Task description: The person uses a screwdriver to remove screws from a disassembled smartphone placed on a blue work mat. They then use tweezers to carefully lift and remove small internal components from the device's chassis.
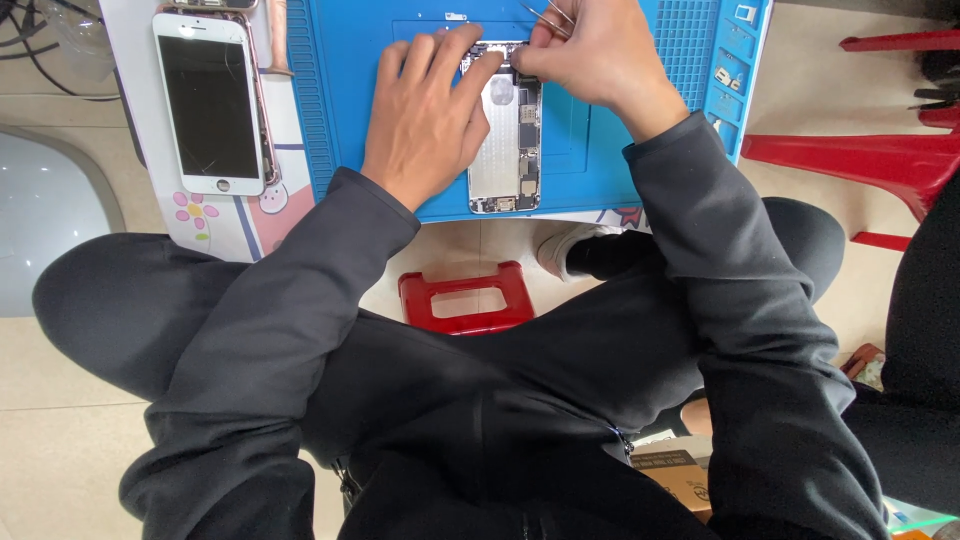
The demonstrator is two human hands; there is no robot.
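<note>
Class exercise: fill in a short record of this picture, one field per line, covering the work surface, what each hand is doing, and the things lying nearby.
Work surface: blue mat
Item worked on: opened phone body, insides showing
Left hand: flat on the phone body, steadying it
Right hand: grips tweezers at the phone's top end
Beside the mat: white phone screen, face up
Below the table: red stool

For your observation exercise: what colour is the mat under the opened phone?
Blue. The mat shows best in the head view.
</note>
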